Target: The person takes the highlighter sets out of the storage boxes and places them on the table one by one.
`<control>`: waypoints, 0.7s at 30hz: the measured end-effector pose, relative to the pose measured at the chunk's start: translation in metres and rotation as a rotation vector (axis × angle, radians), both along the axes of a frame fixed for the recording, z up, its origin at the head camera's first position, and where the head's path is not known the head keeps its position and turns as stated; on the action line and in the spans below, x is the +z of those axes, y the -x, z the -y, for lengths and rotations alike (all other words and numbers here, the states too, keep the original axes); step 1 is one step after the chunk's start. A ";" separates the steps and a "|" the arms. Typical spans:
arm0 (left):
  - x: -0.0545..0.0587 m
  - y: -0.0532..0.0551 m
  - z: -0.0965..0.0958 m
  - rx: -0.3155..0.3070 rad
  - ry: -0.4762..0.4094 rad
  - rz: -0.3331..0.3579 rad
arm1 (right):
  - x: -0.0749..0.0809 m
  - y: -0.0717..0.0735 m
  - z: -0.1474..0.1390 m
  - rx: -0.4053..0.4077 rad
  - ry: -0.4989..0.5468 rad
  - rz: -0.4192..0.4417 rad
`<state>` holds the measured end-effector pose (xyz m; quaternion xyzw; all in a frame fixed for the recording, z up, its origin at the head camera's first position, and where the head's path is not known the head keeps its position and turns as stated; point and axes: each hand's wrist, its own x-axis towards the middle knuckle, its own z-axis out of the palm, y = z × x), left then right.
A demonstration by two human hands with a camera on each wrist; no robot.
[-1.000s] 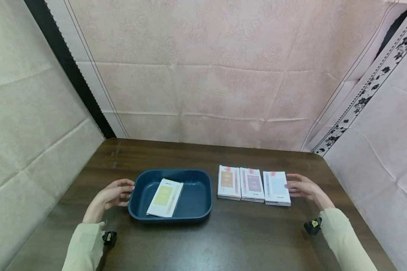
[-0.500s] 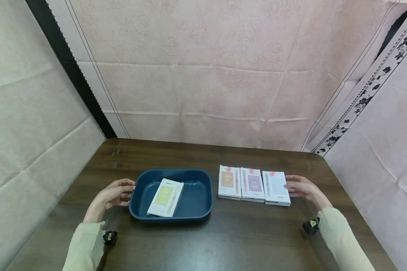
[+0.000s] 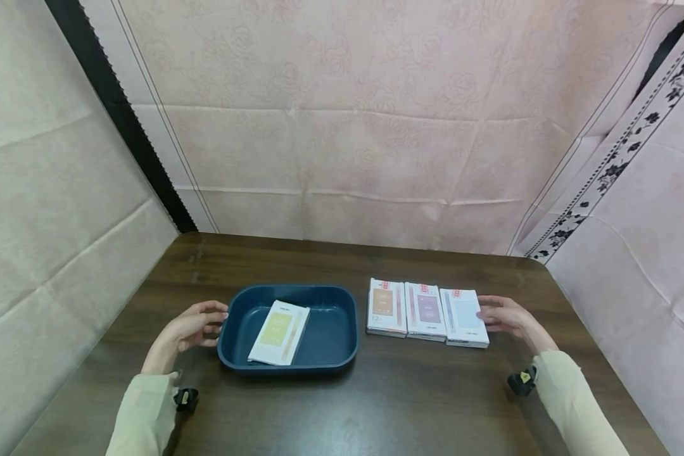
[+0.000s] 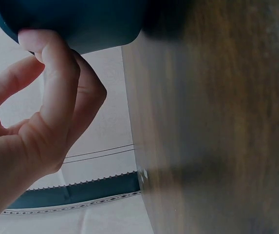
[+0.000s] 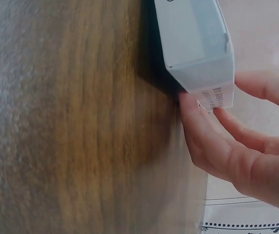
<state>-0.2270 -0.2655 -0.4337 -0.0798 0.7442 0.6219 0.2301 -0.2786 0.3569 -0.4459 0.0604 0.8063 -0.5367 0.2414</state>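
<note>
A dark blue tray [image 3: 342, 329] stands on the table, with a white box with a yellow-green panel [image 3: 275, 330] lying aslant inside. At its left end is my left hand [image 3: 198, 326], fingertips at the rim; in the left wrist view the thumb [image 4: 46, 44] touches the tray wall [image 4: 95, 24]. Three flat white boxes lie in a row to the right: one with an orange panel [image 3: 383, 304], one with a purple panel [image 3: 427, 308] and one with a pale blue panel [image 3: 463, 313]. Against the blue-panel box's right side, my right hand [image 3: 510, 318] presses its fingertips.
The brown wooden table [image 3: 410, 392] has a back edge against a pale pink cloth [image 3: 342, 158]. White cloths [image 3: 63, 253] hang at the left and right sides. A black camera is strapped on each wrist.
The blue-panel box has slid slightly left toward the purple-panel box, pushed by my right hand. My left hand keeps its place at the tray.
</note>
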 end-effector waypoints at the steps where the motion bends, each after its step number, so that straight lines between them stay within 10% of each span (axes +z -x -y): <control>1: 0.000 0.000 0.000 0.001 0.000 0.000 | 0.001 0.000 0.000 0.001 0.000 0.001; 21: 0.000 -0.001 -0.001 -0.004 0.016 -0.008 | 0.003 -0.003 0.003 0.019 0.004 -0.014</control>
